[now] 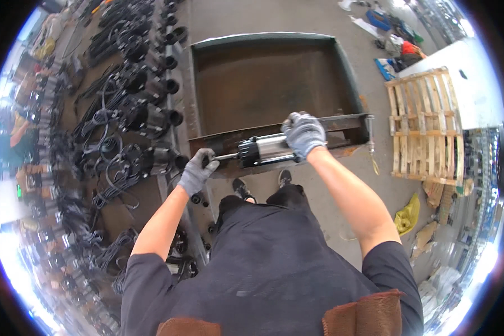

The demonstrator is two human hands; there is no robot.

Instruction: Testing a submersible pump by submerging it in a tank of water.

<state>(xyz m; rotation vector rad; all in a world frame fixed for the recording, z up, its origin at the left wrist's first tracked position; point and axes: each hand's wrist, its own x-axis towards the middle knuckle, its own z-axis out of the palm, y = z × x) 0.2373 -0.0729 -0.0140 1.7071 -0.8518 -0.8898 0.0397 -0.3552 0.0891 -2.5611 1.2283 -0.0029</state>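
Gloved right hand (303, 133) clamps a motor (265, 150) on the bin (341, 126) rim, left hand (199, 171) pinching its shaft (225, 157); unfinished.

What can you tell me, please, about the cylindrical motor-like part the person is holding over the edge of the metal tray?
The cylindrical part lies on its side along the near rim of the rusty metal tray. Its body looks like shiny bare metal, with a black finned cap at its left end and a thin shaft sticking out from it. The gloved right hand grips the body from above; the gloved left hand holds the shaft tip.
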